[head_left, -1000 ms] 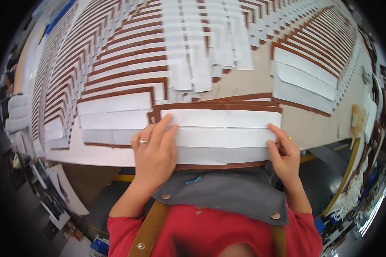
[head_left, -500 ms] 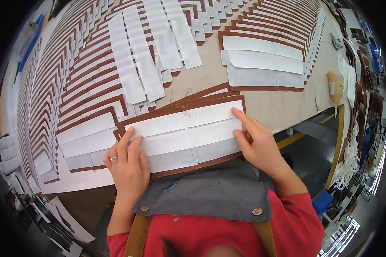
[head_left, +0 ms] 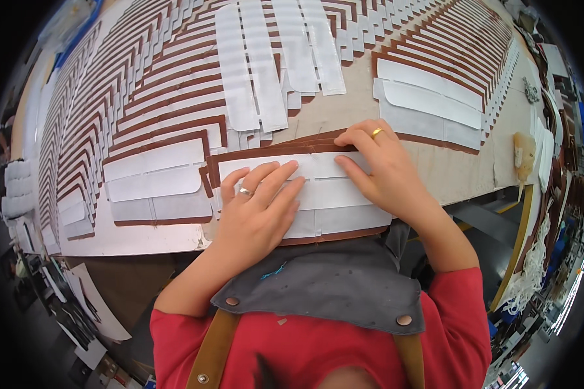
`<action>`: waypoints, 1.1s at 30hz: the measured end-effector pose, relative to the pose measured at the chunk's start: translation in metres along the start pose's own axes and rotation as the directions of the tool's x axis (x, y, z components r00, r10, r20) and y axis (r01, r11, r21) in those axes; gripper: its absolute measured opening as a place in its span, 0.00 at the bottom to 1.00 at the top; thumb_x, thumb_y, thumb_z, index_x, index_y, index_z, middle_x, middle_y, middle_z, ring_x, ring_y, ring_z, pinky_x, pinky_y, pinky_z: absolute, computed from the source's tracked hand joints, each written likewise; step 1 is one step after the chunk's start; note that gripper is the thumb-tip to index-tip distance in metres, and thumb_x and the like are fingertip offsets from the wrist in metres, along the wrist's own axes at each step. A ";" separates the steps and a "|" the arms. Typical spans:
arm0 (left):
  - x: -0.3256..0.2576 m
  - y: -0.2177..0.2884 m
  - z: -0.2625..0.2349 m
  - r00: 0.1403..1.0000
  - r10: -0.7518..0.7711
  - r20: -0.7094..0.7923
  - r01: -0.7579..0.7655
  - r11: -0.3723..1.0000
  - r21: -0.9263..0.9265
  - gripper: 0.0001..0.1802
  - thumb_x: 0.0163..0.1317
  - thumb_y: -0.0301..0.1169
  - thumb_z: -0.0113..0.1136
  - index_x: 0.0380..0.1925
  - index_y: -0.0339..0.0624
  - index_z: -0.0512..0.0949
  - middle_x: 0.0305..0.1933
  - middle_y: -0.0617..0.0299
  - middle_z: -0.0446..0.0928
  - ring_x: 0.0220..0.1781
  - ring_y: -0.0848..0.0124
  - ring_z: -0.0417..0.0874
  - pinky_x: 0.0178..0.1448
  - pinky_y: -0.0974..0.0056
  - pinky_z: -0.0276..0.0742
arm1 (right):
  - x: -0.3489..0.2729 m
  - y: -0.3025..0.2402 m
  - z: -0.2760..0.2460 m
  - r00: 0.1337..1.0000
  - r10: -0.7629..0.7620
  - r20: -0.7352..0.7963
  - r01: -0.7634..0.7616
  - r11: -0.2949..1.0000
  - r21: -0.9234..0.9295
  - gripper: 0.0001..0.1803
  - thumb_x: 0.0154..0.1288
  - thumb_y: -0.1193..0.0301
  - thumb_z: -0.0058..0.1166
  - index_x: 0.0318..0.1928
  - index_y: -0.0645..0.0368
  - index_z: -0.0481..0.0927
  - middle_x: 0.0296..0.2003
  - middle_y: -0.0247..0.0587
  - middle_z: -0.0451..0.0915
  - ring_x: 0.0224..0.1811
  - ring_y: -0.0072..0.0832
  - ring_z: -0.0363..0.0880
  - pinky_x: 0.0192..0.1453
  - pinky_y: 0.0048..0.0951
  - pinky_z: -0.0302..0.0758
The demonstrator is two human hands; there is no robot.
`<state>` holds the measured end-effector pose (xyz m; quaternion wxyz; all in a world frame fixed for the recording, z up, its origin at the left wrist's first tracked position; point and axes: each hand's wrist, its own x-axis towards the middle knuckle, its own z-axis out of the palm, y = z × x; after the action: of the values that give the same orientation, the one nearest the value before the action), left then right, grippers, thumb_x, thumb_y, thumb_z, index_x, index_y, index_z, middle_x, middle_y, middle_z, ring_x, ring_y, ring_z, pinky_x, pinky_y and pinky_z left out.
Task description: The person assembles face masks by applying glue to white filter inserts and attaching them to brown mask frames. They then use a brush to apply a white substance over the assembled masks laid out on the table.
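A brown panel with white strips [head_left: 344, 223] lies at the table's front edge, close against my apron, on top of other brown pieces [head_left: 311, 144]. My left hand [head_left: 256, 207] rests on its left half, palm down, fingers spread toward the middle. My right hand [head_left: 386, 172] is at the panel's upper right. Its index fingertip touches the brown top border, and the thumb lies apart from it on the white strip. Both hands cover parts of the panel.
Overlapping rows of similar brown-and-white panels [head_left: 169, 91] fan across the table's left and back. Another row [head_left: 428, 107] stands to the right. Long white strips [head_left: 253, 71] lie over the rows. A yellowish bottle with a nozzle [head_left: 523, 155] sits near the right edge.
My left hand has moved from the panel's left edge onto its face. My right hand has shifted up to the top border. The view has shifted, so the table appears moved rightward.
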<state>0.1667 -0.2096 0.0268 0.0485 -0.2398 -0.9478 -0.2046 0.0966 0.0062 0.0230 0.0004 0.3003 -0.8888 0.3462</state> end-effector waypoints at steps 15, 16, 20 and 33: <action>-0.004 -0.007 0.019 0.997 -0.072 -0.018 0.073 0.997 0.004 0.12 0.50 0.33 0.63 0.37 0.48 0.77 0.50 0.65 0.69 0.52 0.63 0.66 0.55 0.57 0.56 | 0.004 0.012 0.014 0.989 -0.141 -0.036 0.141 0.990 -0.006 0.09 0.48 0.79 0.57 0.29 0.55 0.72 0.29 0.31 0.71 0.36 0.31 0.68 0.42 0.30 0.61; -0.004 -0.007 0.020 0.997 -0.075 -0.022 0.075 0.997 0.002 0.12 0.50 0.33 0.63 0.36 0.47 0.77 0.50 0.64 0.69 0.52 0.63 0.66 0.55 0.57 0.56 | 0.004 0.013 0.014 0.990 -0.137 -0.026 0.137 0.991 0.008 0.09 0.48 0.79 0.57 0.30 0.55 0.72 0.30 0.31 0.71 0.36 0.30 0.68 0.42 0.31 0.61; -0.005 -0.005 0.019 0.996 -0.091 0.002 0.091 0.996 0.004 0.14 0.50 0.32 0.63 0.38 0.46 0.76 0.52 0.62 0.69 0.55 0.63 0.66 0.58 0.56 0.55 | 0.005 0.013 0.013 0.998 -0.065 0.022 0.064 0.996 0.069 0.09 0.50 0.78 0.57 0.32 0.55 0.72 0.30 0.31 0.72 0.36 0.30 0.69 0.43 0.31 0.61; -0.023 -0.005 0.000 0.949 -0.204 0.240 0.222 0.974 -0.051 0.29 0.62 0.37 0.51 0.61 0.38 0.62 0.70 0.50 0.52 0.72 0.54 0.50 0.73 0.50 0.42 | 0.006 0.012 0.011 0.995 0.024 0.097 -0.035 0.993 0.114 0.05 0.53 0.77 0.54 0.32 0.56 0.74 0.29 0.32 0.73 0.37 0.30 0.70 0.46 0.32 0.60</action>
<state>0.1849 -0.2234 0.0208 -0.0947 -0.1600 -0.9586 -0.2158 0.0873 0.0034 0.0082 -0.0646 0.3029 -0.8706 0.3824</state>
